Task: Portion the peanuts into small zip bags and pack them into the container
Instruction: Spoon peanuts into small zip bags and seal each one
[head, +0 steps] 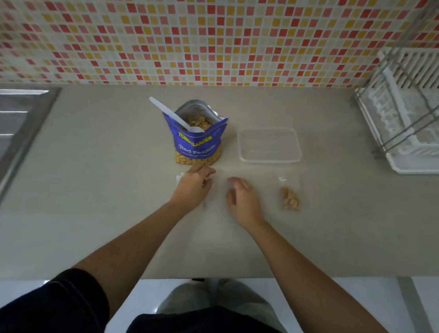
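Head view: left grip (192, 187) rests on a flat, empty zip bag (180, 177), fingers half curled; pinching or only pressing, can't tell. Right grip (242, 197) is just beside it, fingers loose, nothing visible in them. Peanut pouch (198, 140) with spoon (174, 113) stands just beyond the left grip. Filled bag (290, 200) lies right of the right grip, with the container (269, 144) beyond it. Risk: the clear film is slippery, so a left grip sliding forward would knock the open pouch and spill peanuts on the table (88, 186).

Counter (100, 187) with peanut bag (198, 147), clear container (269, 159), zip bag (290, 196), dish rack (413, 138)
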